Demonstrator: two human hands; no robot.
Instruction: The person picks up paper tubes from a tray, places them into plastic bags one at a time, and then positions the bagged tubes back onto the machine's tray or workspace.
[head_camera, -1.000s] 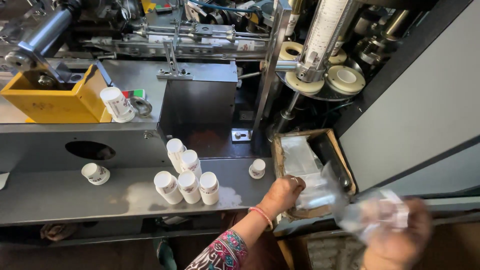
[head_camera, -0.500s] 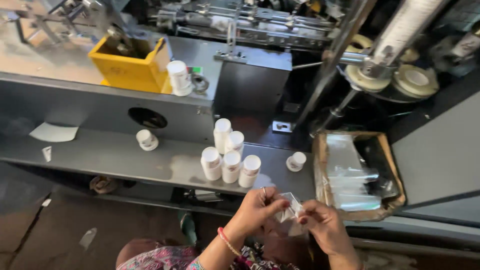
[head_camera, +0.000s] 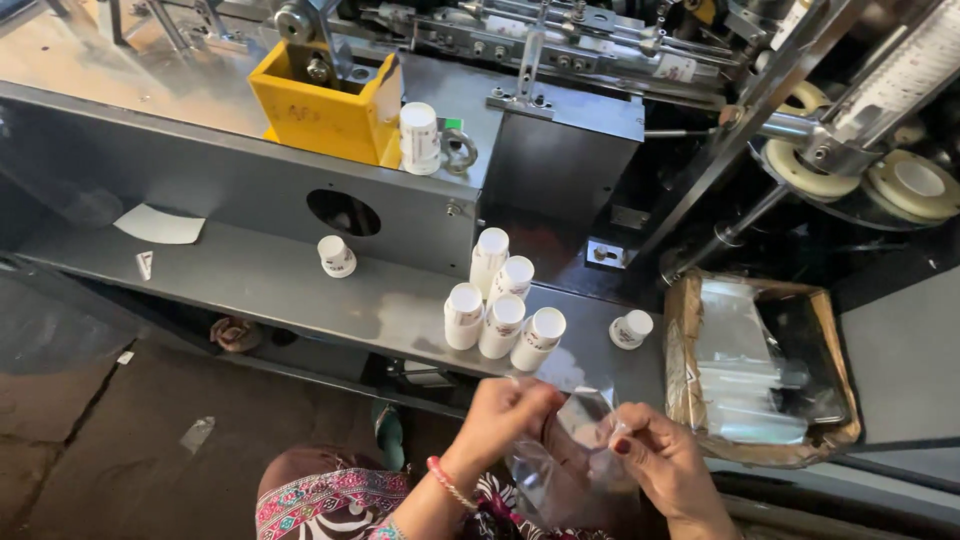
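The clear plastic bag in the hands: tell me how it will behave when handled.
Probably floppy: the clear plastic bag sags and creases between the left hand and the right hand. Likely very light, since fingertips alone hold it up. Its glossy film may be slippery, and its mouth may be hard to part.

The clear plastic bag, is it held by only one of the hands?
No, both the left hand and the right hand grip the clear plastic bag at its top.
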